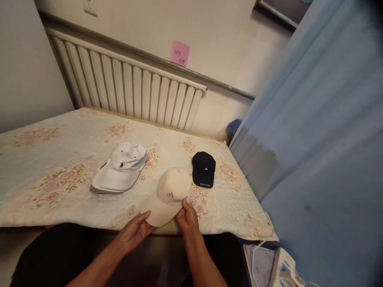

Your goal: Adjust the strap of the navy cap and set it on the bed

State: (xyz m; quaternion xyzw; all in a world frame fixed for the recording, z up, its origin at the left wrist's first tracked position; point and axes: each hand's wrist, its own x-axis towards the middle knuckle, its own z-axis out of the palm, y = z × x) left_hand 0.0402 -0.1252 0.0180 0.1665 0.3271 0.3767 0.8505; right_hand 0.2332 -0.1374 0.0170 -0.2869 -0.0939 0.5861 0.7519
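Note:
A cream baseball cap point(172, 193) with a small dark striped logo is held over the near edge of the bed, its brim pointing down and left. My left hand point(136, 231) pinches the brim, thumb on top and fingers beneath. On the cap's right side, my right hand point(188, 217) grips the lower edge of the crown near the brim. To the left lie white caps point(121, 167), apparently stacked, the top one with a dark embroidered logo. A black cap point(204, 169) with a small emblem and pale lettering on its brim rests to the right.
The caps lie on a floral bed cover point(167, 139). Behind it stand a white radiator point(128, 79) and a wall with a pink note point(180, 53). A blue curtain point(314, 159) hangs at right, above a white power strip or device point(285, 269) with cords.

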